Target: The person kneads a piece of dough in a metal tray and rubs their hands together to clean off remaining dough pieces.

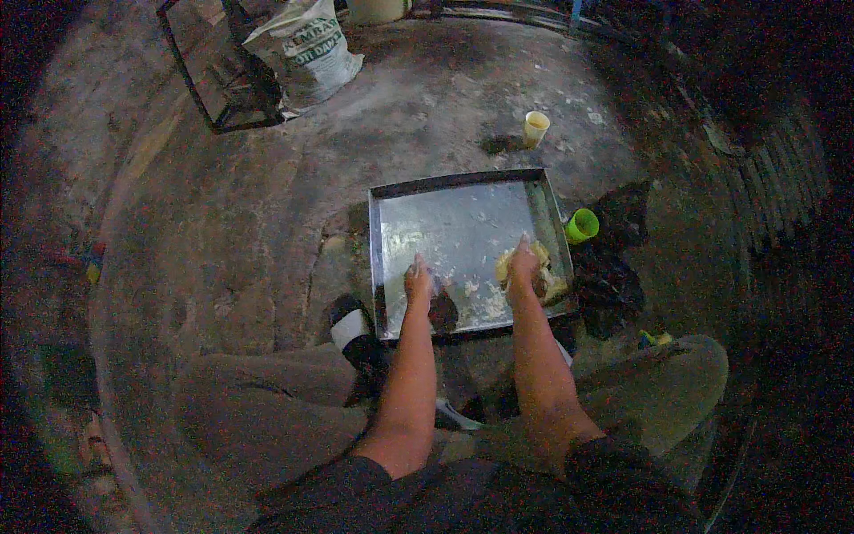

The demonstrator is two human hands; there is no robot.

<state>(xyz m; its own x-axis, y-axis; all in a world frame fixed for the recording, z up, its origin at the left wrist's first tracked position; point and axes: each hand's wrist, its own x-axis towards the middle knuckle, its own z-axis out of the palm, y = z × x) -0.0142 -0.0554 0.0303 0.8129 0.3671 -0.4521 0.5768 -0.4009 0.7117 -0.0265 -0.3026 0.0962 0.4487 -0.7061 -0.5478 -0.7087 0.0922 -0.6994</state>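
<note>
A wide, shallow metal tray [463, 214] lies on the floor before my crossed legs, its bottom smeared with pale flour-like residue. My right hand [525, 267] grips a lump of yellowish dough [553, 287] at the tray's right side, partly hiding it. Over the tray's left part is my left hand [417, 279], seen from its edge with fingers pointing forward and nothing visible in it. Just outside the right wall a green cup [582, 226] lies tilted.
A pale yellow cup [535, 129] stands beyond the tray on the stained floor. Dark plastic bags [614, 289] lie along its right side. Far left are a white printed sack [311, 58] and a black metal frame [209, 111]. Corrugated sheeting [774, 187] runs along the right.
</note>
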